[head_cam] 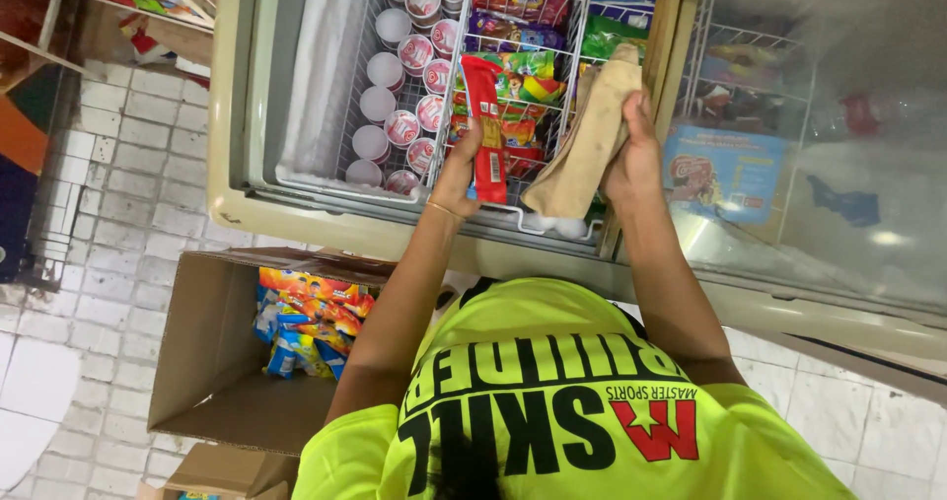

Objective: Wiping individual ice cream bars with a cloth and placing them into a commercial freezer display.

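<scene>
Long red wrapper [485, 130] over freezer basket; colourful packets [518, 76] inside; orange-blue packets [306, 322] in floor carton.

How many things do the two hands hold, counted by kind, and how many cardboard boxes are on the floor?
red packet: 1, in the left hand
beige cloth: 1, in the right hand
cardboard boxes: 2, the open box and the lower box, which is cut off by the picture edge
Total: 4
</scene>
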